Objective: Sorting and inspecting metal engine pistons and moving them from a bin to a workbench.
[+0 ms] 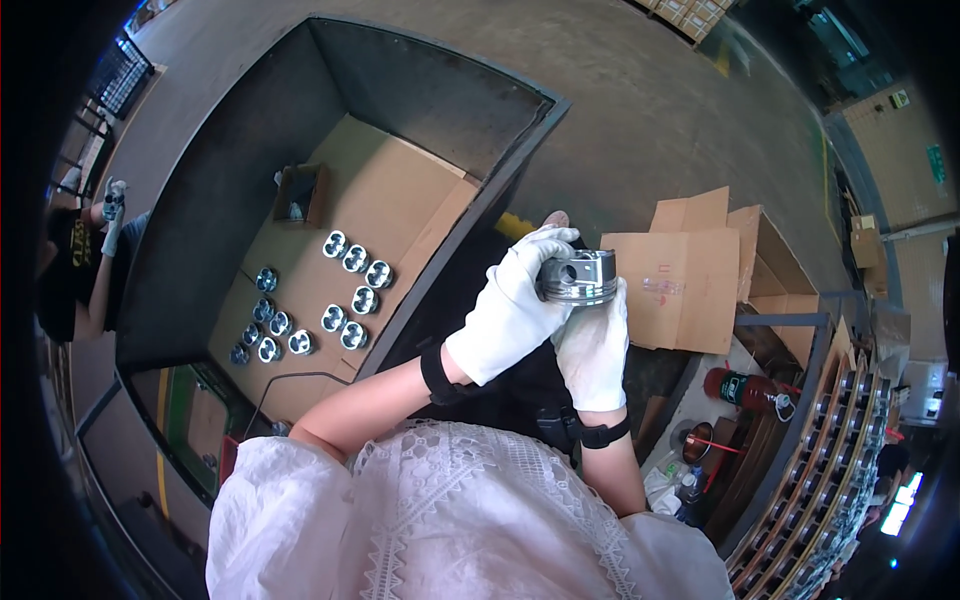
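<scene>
A shiny metal piston with ring grooves and a pin hole in its side is held up in front of me. My left hand, in a white glove, closes round its left side, fingers over the top. From below and the right, my gloved right hand cradles the same piston, its fingers curled against the lower edge and partly hidden. To the left, several similar pistons stand on a cardboard sheet inside a dark metal bin.
A small brown box sits within the bin. On the right are an open cardboard carton, a large bottle of dark red liquid and a rack with rows of round metal parts. Another gloved person is at the far left.
</scene>
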`<act>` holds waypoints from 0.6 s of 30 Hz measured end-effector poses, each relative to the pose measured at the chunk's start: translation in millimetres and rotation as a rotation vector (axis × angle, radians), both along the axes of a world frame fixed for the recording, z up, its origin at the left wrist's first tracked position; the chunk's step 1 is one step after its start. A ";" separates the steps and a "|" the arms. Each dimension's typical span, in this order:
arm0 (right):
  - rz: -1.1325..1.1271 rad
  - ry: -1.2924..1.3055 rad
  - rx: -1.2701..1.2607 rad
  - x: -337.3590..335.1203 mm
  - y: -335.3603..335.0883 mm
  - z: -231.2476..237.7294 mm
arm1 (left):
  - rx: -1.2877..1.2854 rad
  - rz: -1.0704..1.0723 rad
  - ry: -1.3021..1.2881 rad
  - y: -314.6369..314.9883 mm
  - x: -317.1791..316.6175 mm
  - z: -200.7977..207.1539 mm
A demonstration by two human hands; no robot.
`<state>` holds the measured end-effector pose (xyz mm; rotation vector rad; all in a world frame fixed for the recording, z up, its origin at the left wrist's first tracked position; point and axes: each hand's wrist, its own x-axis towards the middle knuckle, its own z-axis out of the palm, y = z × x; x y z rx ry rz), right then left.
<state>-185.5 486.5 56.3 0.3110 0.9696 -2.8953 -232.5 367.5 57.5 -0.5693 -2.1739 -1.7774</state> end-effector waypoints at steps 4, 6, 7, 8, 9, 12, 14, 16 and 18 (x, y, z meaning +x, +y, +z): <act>-0.206 -0.037 0.482 3.8 -3.8 -4.8 | 0.002 -0.024 -0.085 -3.7 0.3 7.0; -0.205 -0.053 0.442 1.6 -2.0 -15.2 | 0.015 -0.051 -0.170 -4.6 1.8 11.0; -0.202 -0.069 0.402 0.0 -1.2 -18.6 | 0.037 -0.065 -0.222 -5.5 2.4 11.7; -0.109 -0.113 0.271 -2.4 0.1 -18.2 | 0.058 -0.080 -0.274 -5.9 2.9 11.9; -0.111 -0.113 0.271 -4.2 0.3 -18.7 | 0.059 -0.082 -0.274 -5.6 3.4 10.5; 0.150 -0.232 -0.190 -6.4 1.0 -21.3 | 0.173 -0.108 -0.361 -4.9 3.8 7.2; 0.122 -0.181 -0.141 -7.4 -0.4 -16.7 | 0.101 -0.066 -0.264 -5.2 3.6 9.1; 0.043 -0.074 -0.056 -9.1 -5.7 -6.9 | 0.067 -0.054 -0.203 -6.6 0.9 4.9; -0.004 0.022 0.042 -8.9 -5.7 0.5 | 0.025 -0.046 -0.143 -6.1 -1.4 4.1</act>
